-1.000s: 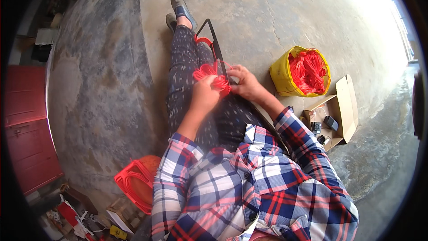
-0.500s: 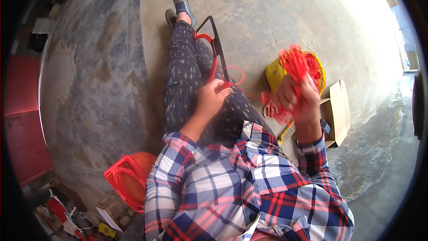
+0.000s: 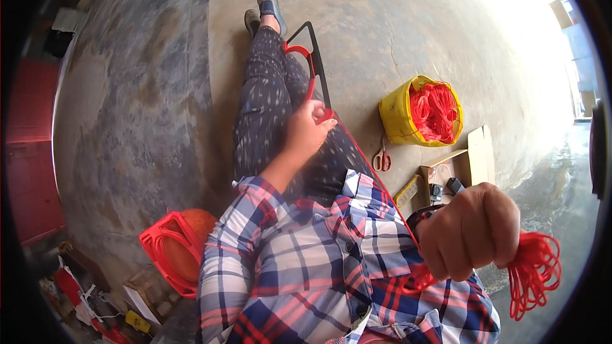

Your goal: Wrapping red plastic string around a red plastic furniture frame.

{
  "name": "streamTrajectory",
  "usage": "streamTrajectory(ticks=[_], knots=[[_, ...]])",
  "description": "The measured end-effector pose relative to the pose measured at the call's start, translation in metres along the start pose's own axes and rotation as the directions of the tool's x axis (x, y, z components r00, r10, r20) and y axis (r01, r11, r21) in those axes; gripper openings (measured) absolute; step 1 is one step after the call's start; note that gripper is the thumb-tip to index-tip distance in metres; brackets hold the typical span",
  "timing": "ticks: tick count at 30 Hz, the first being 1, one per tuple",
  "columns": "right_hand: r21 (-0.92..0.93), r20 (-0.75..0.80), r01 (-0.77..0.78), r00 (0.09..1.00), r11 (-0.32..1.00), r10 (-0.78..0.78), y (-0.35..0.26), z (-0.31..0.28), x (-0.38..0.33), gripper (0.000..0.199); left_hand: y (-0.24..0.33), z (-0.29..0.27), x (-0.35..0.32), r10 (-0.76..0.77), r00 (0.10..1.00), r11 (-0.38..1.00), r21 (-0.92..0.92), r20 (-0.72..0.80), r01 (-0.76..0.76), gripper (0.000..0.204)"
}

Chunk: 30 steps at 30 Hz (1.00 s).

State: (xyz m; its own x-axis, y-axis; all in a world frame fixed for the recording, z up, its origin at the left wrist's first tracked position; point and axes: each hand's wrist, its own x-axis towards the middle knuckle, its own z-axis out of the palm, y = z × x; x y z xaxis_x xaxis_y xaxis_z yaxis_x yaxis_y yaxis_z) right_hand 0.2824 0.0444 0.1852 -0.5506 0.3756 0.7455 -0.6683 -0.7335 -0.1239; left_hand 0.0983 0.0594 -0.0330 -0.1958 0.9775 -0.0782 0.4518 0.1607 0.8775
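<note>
My left hand (image 3: 307, 130), at my thigh, is closed round the near end of a thin black frame (image 3: 318, 67) lying along my legs. A curved red strip (image 3: 311, 87) runs beside the frame's bar and into that hand. My right hand (image 3: 475, 232), close to me at the lower right, is a fist round a looped hank of red cord (image 3: 539, 271), whose loops hang out on both sides. One strand of red cord (image 3: 373, 169) stretches taut between my two hands. What lies under my left fingers is partly hidden.
A yellow bucket (image 3: 395, 119) full of red cord stands on the concrete floor to the right. Scissors (image 3: 382, 160), a yellow tool (image 3: 408, 190) and an open cardboard box (image 3: 479, 159) lie near it. An orange-red case-like thing (image 3: 175, 248) sits at my left.
My right hand has pulled the red cord hank away from the bucket, toward me and to the right, drawing the strand taut. My left hand has stayed at the frame.
</note>
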Motion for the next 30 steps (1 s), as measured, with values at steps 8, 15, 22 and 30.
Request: streamTrajectory(ticks=[8, 15, 22, 30], knots=[[-0.55, -0.833, -0.835, 0.551, 0.033, 0.048, -0.059, -0.087, -0.065, 0.013, 0.008, -0.029, 0.028, -0.296, 0.944, 0.682, -0.66, 0.144, 0.315, 0.018], [-0.382, -0.888, -0.912, 0.406, -0.147, -0.215, -0.012, -0.206, -0.111, 0.029, -0.005, -0.021, 0.038, -0.424, 0.809, 0.743, -0.354, 0.408, 0.568, 0.024], [-0.643, -0.524, -0.596, 0.8, -0.481, -0.291, -0.007, -0.177, -0.086, 0.041, 0.047, -0.051, 0.037, -0.379, 0.846, 0.61, -0.586, 0.375, 0.533, 0.022], [-0.6, -0.786, -0.206, 0.332, 0.773, -0.522, -0.077, -0.116, -0.093, 0.026, 0.021, -0.032, 0.038, -0.38, 0.794, 0.573, -0.552, 0.475, 0.605, 0.023]])
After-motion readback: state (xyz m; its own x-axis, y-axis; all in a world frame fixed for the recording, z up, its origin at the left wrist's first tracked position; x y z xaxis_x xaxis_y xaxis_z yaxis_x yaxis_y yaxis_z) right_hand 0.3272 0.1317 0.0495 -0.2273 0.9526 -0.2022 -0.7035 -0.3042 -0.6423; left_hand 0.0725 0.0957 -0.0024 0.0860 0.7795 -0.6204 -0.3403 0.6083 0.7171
